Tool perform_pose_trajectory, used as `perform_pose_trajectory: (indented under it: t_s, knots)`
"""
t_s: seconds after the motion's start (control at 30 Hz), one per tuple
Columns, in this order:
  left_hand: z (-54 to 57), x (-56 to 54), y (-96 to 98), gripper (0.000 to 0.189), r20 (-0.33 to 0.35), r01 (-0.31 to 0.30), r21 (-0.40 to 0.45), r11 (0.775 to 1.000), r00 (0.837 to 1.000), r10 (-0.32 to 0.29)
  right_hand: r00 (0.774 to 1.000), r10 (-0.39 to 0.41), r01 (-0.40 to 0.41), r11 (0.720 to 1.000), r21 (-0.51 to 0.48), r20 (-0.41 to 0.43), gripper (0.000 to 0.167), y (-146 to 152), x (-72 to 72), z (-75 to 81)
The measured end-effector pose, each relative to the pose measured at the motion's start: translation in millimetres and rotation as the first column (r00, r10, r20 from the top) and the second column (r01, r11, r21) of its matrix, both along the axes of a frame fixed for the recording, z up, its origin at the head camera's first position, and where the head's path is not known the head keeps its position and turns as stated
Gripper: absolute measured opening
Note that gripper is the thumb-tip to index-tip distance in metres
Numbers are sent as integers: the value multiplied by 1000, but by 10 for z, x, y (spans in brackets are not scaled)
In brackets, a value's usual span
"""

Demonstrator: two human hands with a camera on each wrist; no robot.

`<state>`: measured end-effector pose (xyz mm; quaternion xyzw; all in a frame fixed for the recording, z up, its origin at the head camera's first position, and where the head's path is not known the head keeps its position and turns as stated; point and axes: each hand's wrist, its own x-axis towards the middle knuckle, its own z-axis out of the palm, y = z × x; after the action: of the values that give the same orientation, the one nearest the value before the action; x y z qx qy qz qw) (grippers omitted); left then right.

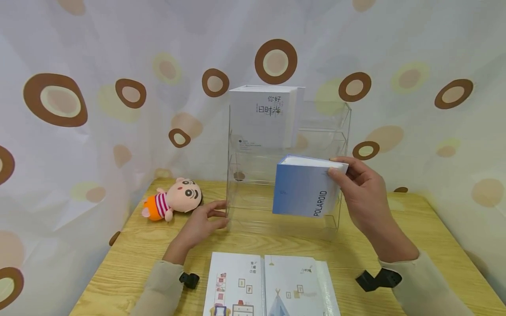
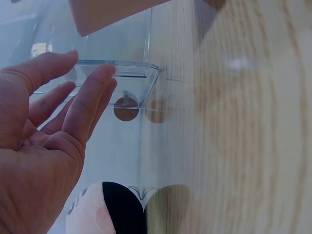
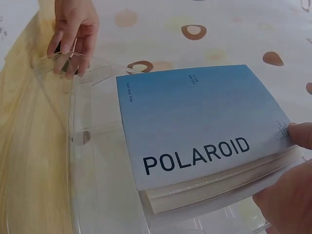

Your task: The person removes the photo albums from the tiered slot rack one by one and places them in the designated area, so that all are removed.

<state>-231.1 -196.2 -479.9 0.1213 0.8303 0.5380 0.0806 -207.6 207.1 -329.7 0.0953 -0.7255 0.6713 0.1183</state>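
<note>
My right hand (image 1: 365,193) pinches a blue-to-white photo album (image 1: 300,188) marked POLAROID by its upper right corner, thumb on the front cover. The album is tilted slightly in front of the middle tiers of a clear acrylic display rack (image 1: 253,215). In the right wrist view, the page edges of the album (image 3: 185,117) face the camera. Low at the rack's left side is my left hand (image 1: 203,224), its fingers loosely extended with the tips at the rack's edge. The left wrist view shows that hand (image 2: 58,122) overlapping a clear rack corner (image 2: 151,73).
A thick white album (image 1: 257,118) with dark lettering stands in the rack's top tier. Two pale illustrated albums, one on the left (image 1: 233,281) and one on the right (image 1: 290,276), lie at the table's front. A plush doll (image 1: 174,199) lies left of the rack. Behind hangs a patterned cloth (image 1: 158,35).
</note>
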Motion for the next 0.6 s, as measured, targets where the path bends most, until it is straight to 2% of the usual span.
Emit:
perform_pose_trajectory:
  t_s: [0.33,0.5,0.6]
  knots:
    - [4,4,4,63,17,-10,1,1000,1000,10,999,-21,22,1000,-19,40,23,381,286,-172]
    - [11,17,6,63,18,-15,0,1000,1000,15,999,2,2,997,-72,51,22,603,408,-265]
    - [22,18,10,62,12,-13,-1,1000,1000,13,997,-18,23,997,-72,72,22,747,477,-323]
